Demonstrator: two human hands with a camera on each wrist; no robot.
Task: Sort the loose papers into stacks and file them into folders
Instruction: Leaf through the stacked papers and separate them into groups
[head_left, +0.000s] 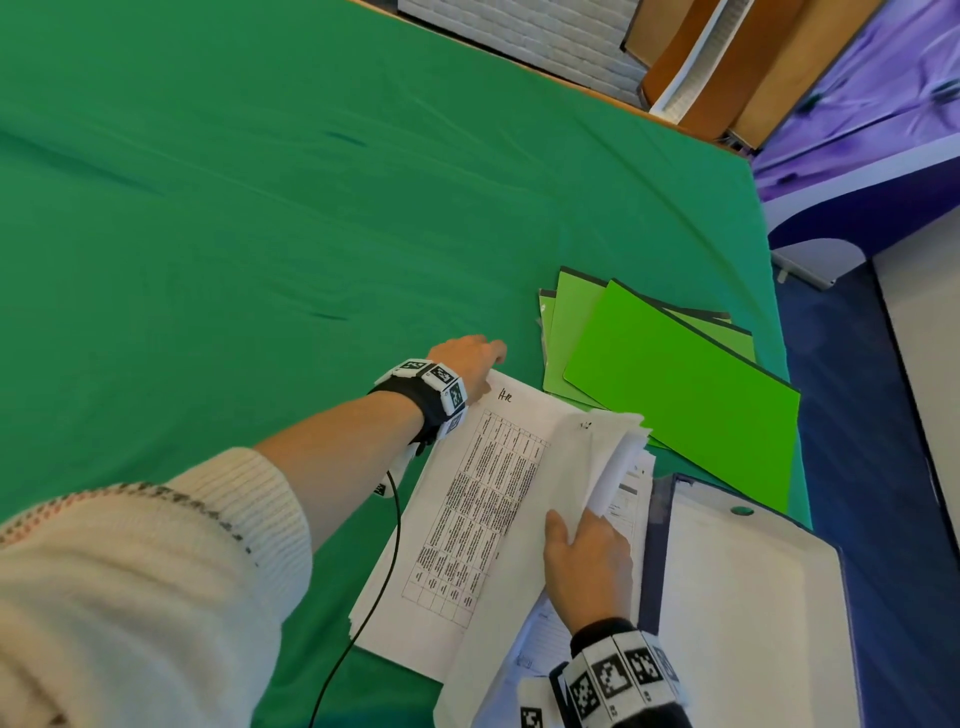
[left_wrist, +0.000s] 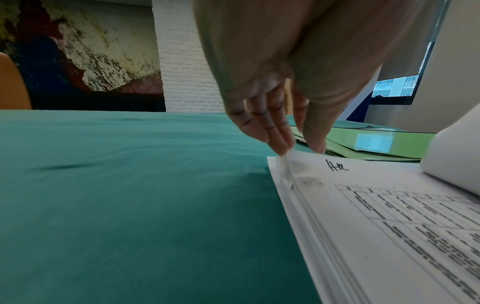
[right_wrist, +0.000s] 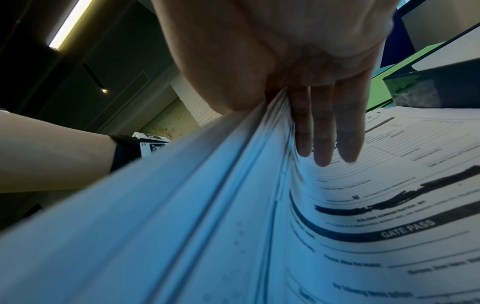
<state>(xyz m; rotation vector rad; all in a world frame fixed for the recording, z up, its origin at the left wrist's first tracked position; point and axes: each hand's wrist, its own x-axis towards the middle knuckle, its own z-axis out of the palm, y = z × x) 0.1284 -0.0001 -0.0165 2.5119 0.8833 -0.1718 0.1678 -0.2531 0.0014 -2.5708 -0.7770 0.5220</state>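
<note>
**Two hands split a paper pile, lower centre of frame**

Left hand (head_left: 470, 361) pinches the corner of the table sheet (head_left: 467, 519); right hand (head_left: 589, 566) clamps a lifted sheaf (head_left: 618, 457). Best peeled slowly, lest sheets slip. Green folders (head_left: 675, 395) wait right of centre.

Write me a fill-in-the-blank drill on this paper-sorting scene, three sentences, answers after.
1. The left hand pinches the far corner of the sheet printed with a ____.
2. The right hand lifts a bundle of papers off a form headed GATE ____.
3. The folders lying beyond the papers are ____ in colour.

Missing words: table; PASS; green
</note>
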